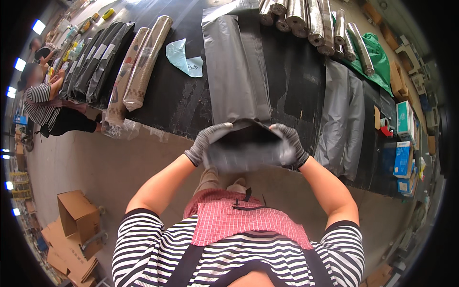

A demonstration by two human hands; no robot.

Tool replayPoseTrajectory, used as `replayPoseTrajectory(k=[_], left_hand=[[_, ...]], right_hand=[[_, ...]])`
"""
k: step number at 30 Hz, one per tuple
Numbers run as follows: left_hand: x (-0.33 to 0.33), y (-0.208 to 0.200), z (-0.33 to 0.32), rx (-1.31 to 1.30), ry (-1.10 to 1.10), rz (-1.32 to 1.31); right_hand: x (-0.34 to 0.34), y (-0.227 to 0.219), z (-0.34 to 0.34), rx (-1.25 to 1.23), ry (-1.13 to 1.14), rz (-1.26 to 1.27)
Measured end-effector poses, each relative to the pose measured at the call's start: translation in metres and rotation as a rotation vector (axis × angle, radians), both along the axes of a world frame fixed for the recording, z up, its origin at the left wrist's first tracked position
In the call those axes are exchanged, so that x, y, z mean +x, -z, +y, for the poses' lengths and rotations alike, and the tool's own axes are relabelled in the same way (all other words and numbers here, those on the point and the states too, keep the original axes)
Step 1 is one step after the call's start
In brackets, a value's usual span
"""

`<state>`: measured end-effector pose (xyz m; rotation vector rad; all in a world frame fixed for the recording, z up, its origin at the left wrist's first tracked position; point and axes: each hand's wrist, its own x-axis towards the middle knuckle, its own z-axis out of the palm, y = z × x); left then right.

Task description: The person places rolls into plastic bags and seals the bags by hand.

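Note:
A long grey plastic mailing bag (227, 71) lies lengthwise on the black table (291, 71), its mouth at the near edge in front of me. My left hand (205, 142), in a grey knit glove, grips the left side of that mouth. Gripping the opposite side is my right hand (291, 142), gloved the same way. Between them the mouth gapes wide, showing a dark inside, and its lower flap is blurred by motion. Other grey bags seem to lie flat beneath this one. A torn light-blue paper sheet (184, 58) rests left of the bag.
Two patterned wrapped rolls (146, 67) and several packed black bags (103, 60) lie at left. Shiny wrapped rolls (315, 26) fill the far right, beside green plastic (380, 67). More grey bags (339, 115) and a blue box (404, 159) are at right. Another person (52, 95) works at far left.

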<state>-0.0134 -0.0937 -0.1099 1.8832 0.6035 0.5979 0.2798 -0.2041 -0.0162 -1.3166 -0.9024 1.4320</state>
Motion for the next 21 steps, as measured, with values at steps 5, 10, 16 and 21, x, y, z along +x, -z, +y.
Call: replayPoseTrajectory(k=[5, 10, 16, 21], left_hand=[[0.02, -0.025, 0.015, -0.541, -0.391, -0.466], [0.054, -0.075, 0.048, -0.513, -0.706, -0.578], [0.064, -0.029, 0.095, -0.511, -0.942, -0.092], [0.062, -0.019, 0.115, -0.433, -0.658, 0.387]], right_hand=[[-0.006, -0.01, 0.059, 0.204, 0.091, -0.265], [-0.014, -0.006, 0.115, 0.262, 0.328, -0.313], [-0.013, 0.03, 0.164, 0.047, 0.336, -0.999], [0.0, 0.076, 0.175, -0.136, 0.254, -0.918]])
